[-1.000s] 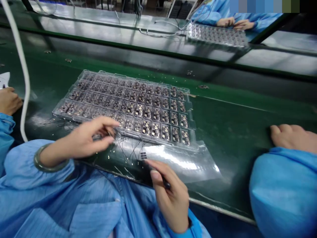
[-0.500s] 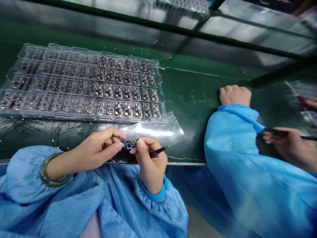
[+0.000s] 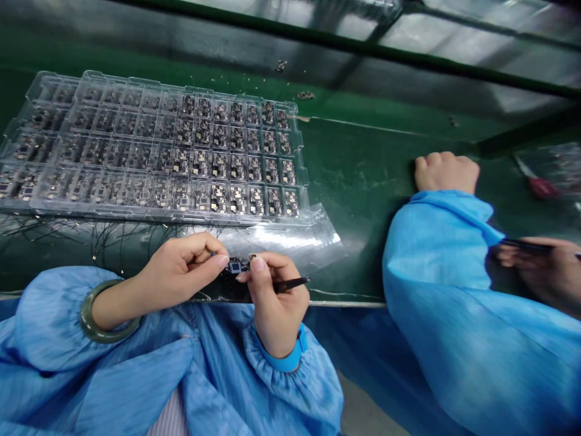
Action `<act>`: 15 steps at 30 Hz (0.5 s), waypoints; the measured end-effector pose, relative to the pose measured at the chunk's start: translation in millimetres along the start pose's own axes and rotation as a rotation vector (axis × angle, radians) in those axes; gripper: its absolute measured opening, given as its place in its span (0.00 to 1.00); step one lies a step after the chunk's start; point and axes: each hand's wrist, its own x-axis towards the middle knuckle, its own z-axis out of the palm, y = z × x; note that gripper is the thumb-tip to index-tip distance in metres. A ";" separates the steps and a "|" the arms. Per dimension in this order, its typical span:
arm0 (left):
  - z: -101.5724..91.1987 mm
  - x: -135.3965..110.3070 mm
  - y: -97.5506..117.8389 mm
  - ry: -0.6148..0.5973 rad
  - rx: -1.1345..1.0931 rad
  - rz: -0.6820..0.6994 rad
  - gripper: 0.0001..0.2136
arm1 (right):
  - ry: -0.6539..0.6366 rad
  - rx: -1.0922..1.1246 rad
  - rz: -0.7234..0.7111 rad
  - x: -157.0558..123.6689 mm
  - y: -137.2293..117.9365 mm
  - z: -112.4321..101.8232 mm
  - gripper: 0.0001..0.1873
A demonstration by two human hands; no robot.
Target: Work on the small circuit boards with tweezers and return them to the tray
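Note:
A small dark circuit board point(image 3: 235, 267) with a bluish square chip is held just above the bench's front edge. My left hand point(image 3: 181, 269) pinches at its left end, thumb against forefinger; the fingers hide what lies between them. On the board's other end, my right hand point(image 3: 278, 297) closes with thumb and fingers. A slim black tool point(image 3: 293, 283), perhaps tweezers, lies across that same hand and sticks out to the right. Behind both hands lies a clear plastic sheet point(image 3: 302, 242). Thin black wires point(image 3: 113, 233) with tiny pale ends are strewn left of it.
Overlapping clear trays point(image 3: 190, 215) of many small boards cover the back left of the green bench point(image 3: 354, 163). Scraps point(image 3: 306, 95) lie behind. To the right, a co-worker's fist point(image 3: 447, 172) rests on the bench; the other hand point(image 3: 544, 266) holds a dark tool. A green rail point(image 3: 318, 45) crosses above.
The view has shifted slightly, so the trays and the co-worker's arm sit a little farther right. My hands keep almost the same hold on the board.

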 end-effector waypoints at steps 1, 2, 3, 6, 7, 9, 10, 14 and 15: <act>0.1 -0.3 0.4 -0.001 -0.009 0.001 0.11 | 0.010 -0.010 -0.012 -0.6 0.1 0.5 0.08; 0.2 -0.6 0.7 -0.001 -0.016 0.001 0.11 | 0.022 -0.022 -0.026 -1.3 0.3 1.0 0.07; 0.2 -1.0 0.7 0.000 -0.017 0.001 0.11 | 0.035 -0.037 -0.043 -1.9 0.7 1.5 0.07; 0.0 -2.2 -0.3 0.012 -0.002 -0.005 0.11 | 0.074 -0.081 -0.093 -3.2 2.3 2.6 0.05; -0.1 -2.5 -0.7 0.016 0.004 -0.009 0.11 | 0.082 -0.088 -0.105 -3.6 2.9 2.9 0.04; -0.3 -2.9 -1.4 0.023 0.008 -0.011 0.11 | 0.093 -0.087 -0.113 -4.6 4.2 3.5 0.03; -0.4 -3.0 -1.5 0.024 0.006 -0.011 0.11 | 0.096 -0.085 -0.110 -5.2 4.9 3.8 0.03; -0.5 -2.9 -0.6 0.024 -0.012 -0.007 0.09 | 0.092 -0.084 -0.067 -8.1 8.1 4.2 0.07; -0.6 -2.8 -0.3 0.022 -0.013 -0.003 0.09 | 0.079 -0.079 -0.052 -8.1 8.4 3.5 0.08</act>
